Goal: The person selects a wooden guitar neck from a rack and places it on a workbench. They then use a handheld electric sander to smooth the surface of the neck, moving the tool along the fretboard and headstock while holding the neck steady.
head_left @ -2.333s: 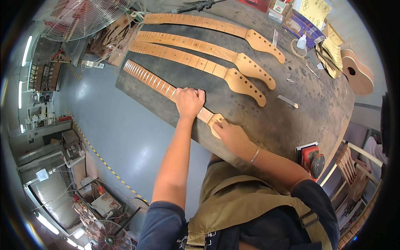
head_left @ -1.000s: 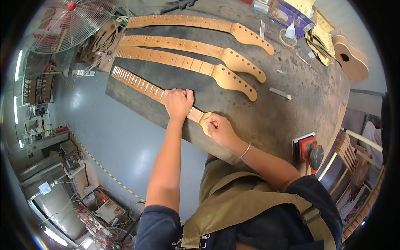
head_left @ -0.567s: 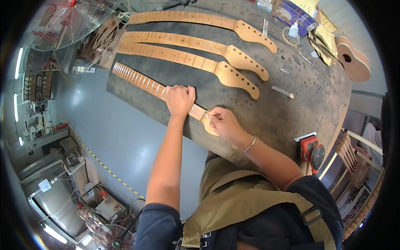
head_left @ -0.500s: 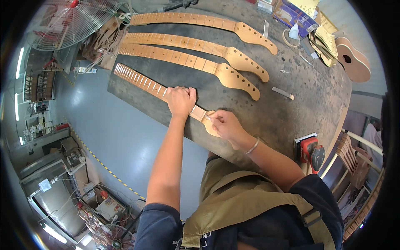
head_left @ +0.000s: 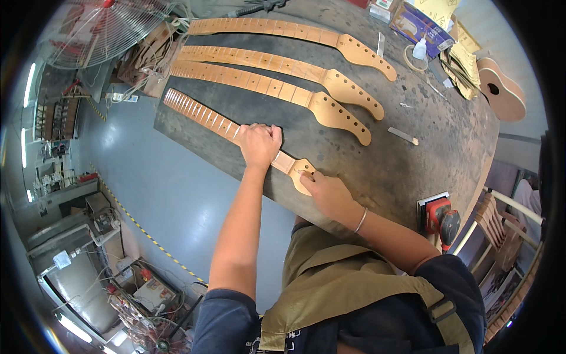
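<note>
A guitar neck (head_left: pixel 203 117) with shiny frets lies slantwise along the near edge of the dark workbench (head_left: pixel 407 189). My left hand (head_left: pixel 258 144) is closed over its fretboard, knuckles up. On its pale headstock (head_left: pixel 302 180) rests my right hand (head_left: pixel 331 196), fingers curled and pressed together near the tuner holes. Whatever those fingers pinch is too small and hidden to name. Beyond my hands lie three more guitar necks: a near one (head_left: pixel 259 84), a middle one (head_left: pixel 277 64) and a far one (head_left: pixel 277 28), all with headstocks toward the right.
A red and black sander (head_left: pixel 439 218) stands at the bench's right edge. Flat metal tools (head_left: pixel 402 135), a small bottle (head_left: pixel 420 50), sandpaper sheets (head_left: pixel 463 71) and a purple box (head_left: pixel 415 26) sit farther back. A guitar body (head_left: pixel 501 88) stands far right, a caged fan (head_left: pixel 106 29) far left.
My right hand has slid off the nut end and down the headstock, a little to the right and nearer me. The left hand keeps its hold; the view has shifted slightly.
</note>
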`<action>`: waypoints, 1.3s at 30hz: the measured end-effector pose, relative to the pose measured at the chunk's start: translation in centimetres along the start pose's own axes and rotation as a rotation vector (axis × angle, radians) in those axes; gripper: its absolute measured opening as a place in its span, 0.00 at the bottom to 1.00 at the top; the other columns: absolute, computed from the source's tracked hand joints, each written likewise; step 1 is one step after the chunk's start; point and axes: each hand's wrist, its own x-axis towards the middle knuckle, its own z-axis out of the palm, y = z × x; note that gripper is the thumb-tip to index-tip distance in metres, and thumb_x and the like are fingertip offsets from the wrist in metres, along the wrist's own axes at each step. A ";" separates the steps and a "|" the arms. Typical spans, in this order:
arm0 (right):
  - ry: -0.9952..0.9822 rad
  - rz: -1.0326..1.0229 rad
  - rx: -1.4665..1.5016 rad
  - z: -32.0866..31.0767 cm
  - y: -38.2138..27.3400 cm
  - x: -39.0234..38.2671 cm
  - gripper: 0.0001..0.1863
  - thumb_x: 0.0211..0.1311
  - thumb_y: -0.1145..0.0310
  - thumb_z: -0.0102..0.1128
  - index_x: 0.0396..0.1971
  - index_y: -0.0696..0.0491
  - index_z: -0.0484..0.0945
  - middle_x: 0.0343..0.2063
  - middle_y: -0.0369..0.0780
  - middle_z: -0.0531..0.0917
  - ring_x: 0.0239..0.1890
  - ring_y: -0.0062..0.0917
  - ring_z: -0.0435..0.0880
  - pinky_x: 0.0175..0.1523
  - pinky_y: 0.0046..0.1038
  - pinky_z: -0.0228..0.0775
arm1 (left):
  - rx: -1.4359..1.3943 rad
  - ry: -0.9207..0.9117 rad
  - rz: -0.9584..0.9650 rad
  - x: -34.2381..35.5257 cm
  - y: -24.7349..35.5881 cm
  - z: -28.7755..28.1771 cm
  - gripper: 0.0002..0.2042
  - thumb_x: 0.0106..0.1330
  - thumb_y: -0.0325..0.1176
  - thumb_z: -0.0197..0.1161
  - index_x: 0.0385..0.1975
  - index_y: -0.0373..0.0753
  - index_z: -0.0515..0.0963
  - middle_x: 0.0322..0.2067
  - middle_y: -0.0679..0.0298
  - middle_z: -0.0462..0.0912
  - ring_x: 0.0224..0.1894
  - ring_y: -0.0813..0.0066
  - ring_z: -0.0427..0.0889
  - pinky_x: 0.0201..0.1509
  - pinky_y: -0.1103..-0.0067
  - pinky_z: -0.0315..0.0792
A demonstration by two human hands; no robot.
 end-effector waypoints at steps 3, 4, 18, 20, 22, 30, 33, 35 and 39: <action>0.000 -0.035 -0.033 0.1 0.1 0.6 0.17 0.65 0.73 0.59 0.53 0.56 0.74 0.39 0.49 0.83 0.27 0.43 0.86 0.32 0.41 0.80 | 0.029 0.008 0.001 0.1 0.1 0.3 0.19 0.67 0.38 0.61 0.14 0.35 0.84 0.23 0.57 0.87 0.31 0.57 0.84 0.50 0.65 0.70; 0.016 -0.045 -0.038 0.4 0.2 0.8 0.18 0.65 0.73 0.59 0.54 0.57 0.74 0.37 0.49 0.83 0.27 0.42 0.86 0.32 0.40 0.80 | 0.047 0.022 0.007 0.0 0.1 0.4 0.20 0.67 0.38 0.60 0.14 0.35 0.84 0.23 0.57 0.87 0.31 0.58 0.84 0.50 0.66 0.70; 0.003 -0.025 -0.025 0.7 0.5 0.7 0.16 0.66 0.75 0.57 0.53 0.54 0.73 0.37 0.50 0.81 0.28 0.44 0.85 0.33 0.42 0.78 | 0.023 0.038 0.020 0.2 -0.1 0.3 0.19 0.65 0.37 0.60 0.12 0.35 0.83 0.20 0.55 0.85 0.27 0.57 0.81 0.47 0.65 0.69; 0.022 -0.019 -0.011 0.5 0.4 0.9 0.16 0.66 0.75 0.57 0.52 0.54 0.73 0.36 0.50 0.81 0.29 0.45 0.85 0.33 0.42 0.78 | 0.047 0.080 0.039 0.0 -0.4 0.7 0.19 0.64 0.37 0.61 0.12 0.35 0.83 0.20 0.56 0.85 0.27 0.57 0.82 0.46 0.66 0.69; 0.011 0.032 -0.003 0.4 0.4 -0.7 0.16 0.65 0.76 0.58 0.52 0.53 0.73 0.36 0.49 0.81 0.29 0.46 0.85 0.33 0.43 0.78 | 0.031 0.046 0.049 0.1 -0.5 0.4 0.19 0.64 0.37 0.61 0.13 0.35 0.83 0.20 0.55 0.85 0.28 0.57 0.82 0.47 0.65 0.70; -0.004 0.052 0.027 0.0 0.0 -0.2 0.15 0.65 0.76 0.58 0.51 0.53 0.72 0.37 0.50 0.82 0.31 0.47 0.86 0.35 0.44 0.78 | 0.038 0.001 0.011 0.0 -0.5 0.5 0.20 0.67 0.38 0.60 0.14 0.35 0.85 0.22 0.55 0.87 0.31 0.57 0.83 0.49 0.65 0.70; -0.002 0.041 0.048 -0.1 0.2 -0.4 0.14 0.65 0.75 0.58 0.50 0.53 0.72 0.37 0.50 0.82 0.31 0.48 0.86 0.35 0.44 0.78 | 0.028 -0.040 -0.008 -0.3 0.0 0.1 0.20 0.67 0.38 0.60 0.15 0.35 0.85 0.23 0.56 0.87 0.32 0.57 0.84 0.49 0.64 0.70; 0.004 0.038 0.045 0.4 0.2 0.3 0.14 0.65 0.75 0.57 0.50 0.53 0.73 0.36 0.50 0.82 0.31 0.48 0.86 0.35 0.45 0.77 | 0.019 0.005 0.004 0.2 -0.1 -0.2 0.19 0.67 0.38 0.60 0.15 0.35 0.85 0.23 0.57 0.87 0.32 0.58 0.84 0.50 0.64 0.70; 0.034 0.095 0.079 0.4 -0.1 0.1 0.10 0.65 0.74 0.57 0.46 0.52 0.75 0.34 0.50 0.83 0.32 0.48 0.85 0.36 0.47 0.76 | 0.024 -0.014 0.031 -0.2 -0.3 0.0 0.19 0.65 0.38 0.62 0.13 0.36 0.84 0.22 0.58 0.86 0.31 0.59 0.83 0.50 0.65 0.69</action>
